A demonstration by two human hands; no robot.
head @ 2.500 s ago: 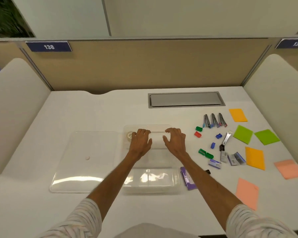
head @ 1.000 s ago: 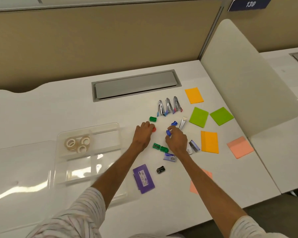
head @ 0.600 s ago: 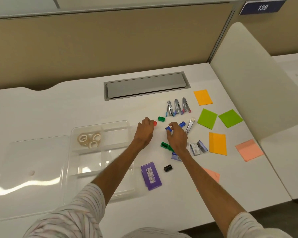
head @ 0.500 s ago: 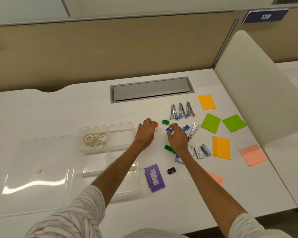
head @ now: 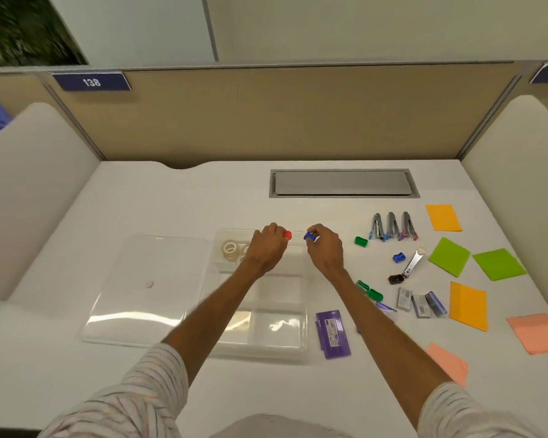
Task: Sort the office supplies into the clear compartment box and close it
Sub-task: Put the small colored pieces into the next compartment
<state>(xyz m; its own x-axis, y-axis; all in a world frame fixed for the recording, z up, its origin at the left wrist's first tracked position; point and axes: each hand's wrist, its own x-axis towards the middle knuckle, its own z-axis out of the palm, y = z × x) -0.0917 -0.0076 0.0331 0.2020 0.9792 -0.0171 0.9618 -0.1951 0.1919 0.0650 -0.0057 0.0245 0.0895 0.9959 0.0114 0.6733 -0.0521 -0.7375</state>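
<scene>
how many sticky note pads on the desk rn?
6, all right of the box: orange at the far side, two green below it, orange mid-right, pink by the right edge, pink partly behind the right forearm.

My feed: bright, even overhead light; glare streak on clear lid [head: 146, 289]; edges around it bowed, soft.

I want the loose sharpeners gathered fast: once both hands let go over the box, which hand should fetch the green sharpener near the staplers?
Probably the right hand: the green sharpener lies just to its right, while the left hand would have to cross over.
</scene>
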